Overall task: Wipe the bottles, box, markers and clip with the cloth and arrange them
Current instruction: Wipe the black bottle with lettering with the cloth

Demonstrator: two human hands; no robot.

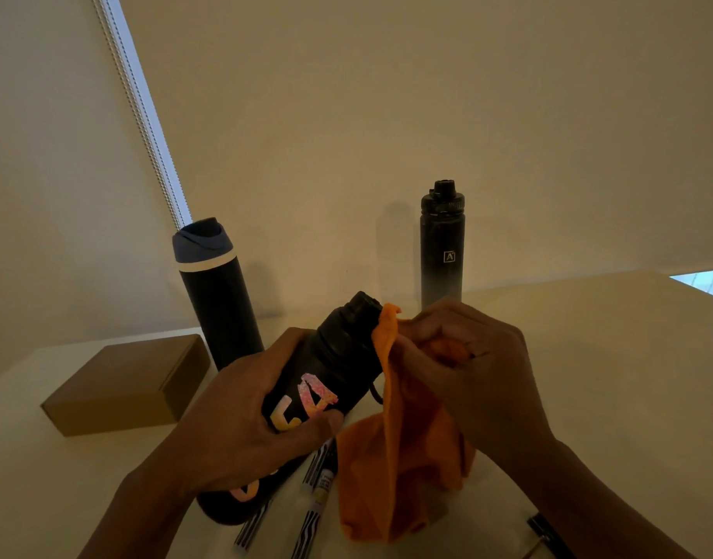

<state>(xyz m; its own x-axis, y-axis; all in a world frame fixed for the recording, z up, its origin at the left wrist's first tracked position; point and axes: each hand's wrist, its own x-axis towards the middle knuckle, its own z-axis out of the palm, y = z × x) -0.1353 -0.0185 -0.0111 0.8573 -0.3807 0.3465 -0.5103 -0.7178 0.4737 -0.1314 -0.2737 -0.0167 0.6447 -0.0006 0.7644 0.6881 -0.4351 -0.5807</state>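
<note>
The left hand [242, 421] curls its fingers round the tilted lettered bottle [330, 357], held just above the surface [589, 357] — its pink and yellow letters are partly covered and unreadable. The right hand [468, 365] pinches the orange cloth [403, 470] beside the cap. Behind stands a tall black bottle [441, 252] with a boxed white "A".

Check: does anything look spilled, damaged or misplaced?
Nothing stands out. The lettered bottle is tilted only because the left hand holds it, the right hand gripping the cloth at its neck. The blue-lidded bottle and the logo bottle stand upright. No spill shows.
</note>
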